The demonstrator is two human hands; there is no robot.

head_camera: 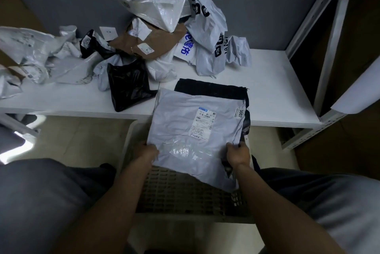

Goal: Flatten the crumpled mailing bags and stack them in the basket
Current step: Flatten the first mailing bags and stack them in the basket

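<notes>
A flattened grey mailing bag (pixel 195 122) with a white shipping label hangs tilted over the slatted white basket (pixel 185 196), which stands on the floor between my knees. My left hand (pixel 147 152) grips the bag's left edge. The bag's right edge is gripped by my right hand (pixel 236 154). Beneath the grey bag lies a black bag (pixel 209 87), its far end resting on the white table (pixel 267 89). A heap of crumpled bags (pixel 144 48), white, grey, brown and black, covers the back and left of the table.
A crumpled black bag (pixel 129 87) lies near the table's front edge, left of the held bag. A white metal shelf frame (pixel 329 48) rises at the right. A grey wall stands behind the table. My legs flank the basket.
</notes>
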